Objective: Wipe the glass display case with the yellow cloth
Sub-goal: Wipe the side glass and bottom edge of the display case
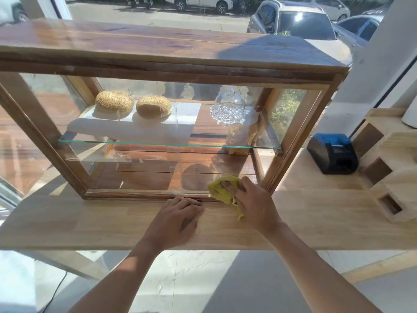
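Observation:
A wood-framed glass display case [300, 141] stands on a pale wooden counter [90, 222]. Inside, on a glass shelf, lie two sesame buns [133, 105] on a white board and a lidded crystal bowl [228, 109]. My right hand [248, 199] holds a crumpled yellow cloth [220, 188] and presses it against the lower right part of the front glass. My left hand [180, 218] rests on the counter just in front of the case's bottom rail, fingers loosely curled, holding nothing.
A black and blue receipt printer [332, 153] sits on the counter to the right of the case. Stepped wooden boxes [388, 177] stand at the far right. Behind the case a window looks onto parked cars [297, 21].

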